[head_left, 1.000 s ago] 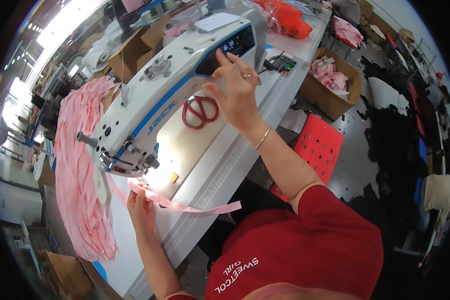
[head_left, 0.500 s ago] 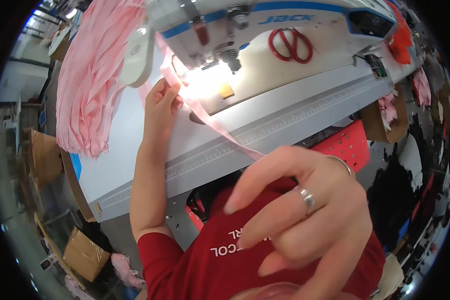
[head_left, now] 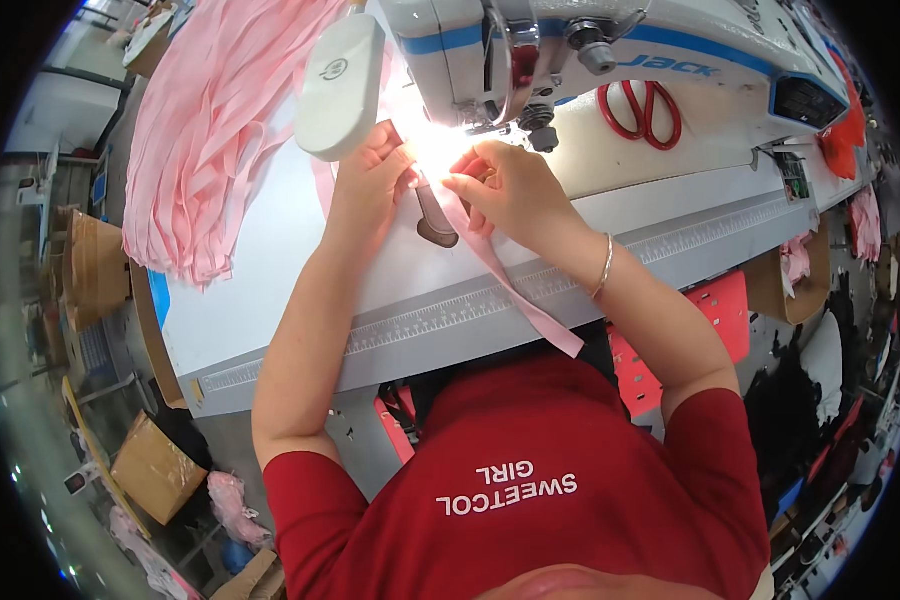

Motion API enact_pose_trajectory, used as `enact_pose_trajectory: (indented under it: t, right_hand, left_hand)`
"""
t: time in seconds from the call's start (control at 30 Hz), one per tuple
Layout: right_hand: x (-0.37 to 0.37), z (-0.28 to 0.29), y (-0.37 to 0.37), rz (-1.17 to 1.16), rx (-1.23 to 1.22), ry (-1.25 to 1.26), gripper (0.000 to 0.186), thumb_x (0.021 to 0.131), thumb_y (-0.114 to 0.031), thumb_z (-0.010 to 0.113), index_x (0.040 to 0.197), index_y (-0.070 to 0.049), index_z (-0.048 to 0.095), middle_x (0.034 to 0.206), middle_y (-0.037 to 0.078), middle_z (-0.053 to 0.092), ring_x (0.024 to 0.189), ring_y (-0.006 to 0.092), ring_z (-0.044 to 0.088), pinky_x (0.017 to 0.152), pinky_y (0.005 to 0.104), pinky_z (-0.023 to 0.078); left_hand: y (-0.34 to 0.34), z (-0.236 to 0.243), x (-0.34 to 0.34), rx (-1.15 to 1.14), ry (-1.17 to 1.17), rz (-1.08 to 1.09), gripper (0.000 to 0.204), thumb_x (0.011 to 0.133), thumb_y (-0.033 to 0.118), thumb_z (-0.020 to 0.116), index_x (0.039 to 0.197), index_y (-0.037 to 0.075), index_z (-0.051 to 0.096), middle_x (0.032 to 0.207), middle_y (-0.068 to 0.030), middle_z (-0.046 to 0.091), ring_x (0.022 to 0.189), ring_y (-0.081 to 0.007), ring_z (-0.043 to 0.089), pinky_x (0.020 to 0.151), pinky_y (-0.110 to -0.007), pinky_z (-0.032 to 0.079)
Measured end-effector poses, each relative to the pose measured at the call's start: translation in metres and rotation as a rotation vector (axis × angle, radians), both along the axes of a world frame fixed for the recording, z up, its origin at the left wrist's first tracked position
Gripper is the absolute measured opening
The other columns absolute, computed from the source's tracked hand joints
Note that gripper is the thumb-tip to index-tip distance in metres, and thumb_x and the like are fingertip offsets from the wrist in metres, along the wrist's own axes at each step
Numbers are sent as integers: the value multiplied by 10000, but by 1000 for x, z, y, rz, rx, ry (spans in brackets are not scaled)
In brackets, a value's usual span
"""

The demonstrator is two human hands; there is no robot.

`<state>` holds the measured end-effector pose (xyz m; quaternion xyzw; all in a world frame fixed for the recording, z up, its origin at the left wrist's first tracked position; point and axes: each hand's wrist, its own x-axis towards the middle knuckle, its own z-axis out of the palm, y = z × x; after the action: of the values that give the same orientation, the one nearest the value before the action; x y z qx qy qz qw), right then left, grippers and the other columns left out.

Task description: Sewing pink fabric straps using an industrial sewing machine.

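Note:
A narrow pink fabric strip [head_left: 495, 262] runs from the brightly lit needle area of the sewing machine [head_left: 450, 75] down over the table's front edge, its end hanging free. My left hand [head_left: 370, 190] pinches the strip near the needle area, left of the light. From the other side my right hand [head_left: 515, 195] grips the same strip between thumb and fingers. Glare washes out the fingertips and the needle. Under the strip, between my hands, lies a dark rounded slot or plate [head_left: 436, 226].
A large heap of pink strips [head_left: 195, 160] covers the table's left side. A pale oval device [head_left: 340, 90] hangs above my left hand. Red-handled scissors [head_left: 647, 122] lie behind the machine arm. A printed ruler [head_left: 450, 314] follows the front edge; a cardboard box [head_left: 160, 468] stands lower left.
My right hand has gone from close in front of my chest up to the strip by the machine. The strip's lower end now hangs loose. The whole view has shifted slightly.

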<state>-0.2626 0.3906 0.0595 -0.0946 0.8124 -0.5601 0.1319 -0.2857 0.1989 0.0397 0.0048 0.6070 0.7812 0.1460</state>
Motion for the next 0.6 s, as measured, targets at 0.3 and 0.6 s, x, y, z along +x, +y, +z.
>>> enact_pose_trajectory:
  t: [0.3, 0.6]
  right_hand:
    - [-7, -12, -2, -27, -115, -163, 213, 922, -150, 645, 826, 40, 645, 614, 57, 624, 527, 104, 637, 470, 232, 518]
    - [-5, -13, -1, -37, -148, -140, 205, 916, -139, 649, 800, 30, 650, 604, 44, 613, 523, 88, 608, 471, 228, 515]
  left_hand:
    - [6, -5, -11, 64, -31, 19, 222, 932, 3, 491, 1139, -5, 572, 1053, -14, 568, 787, -62, 511, 709, -220, 424]
    - [6, -18, -12, 71, 11, 69, 276, 966, -5, 452, 1216, -3, 568, 1072, -22, 610, 805, -67, 497, 715, -227, 420]
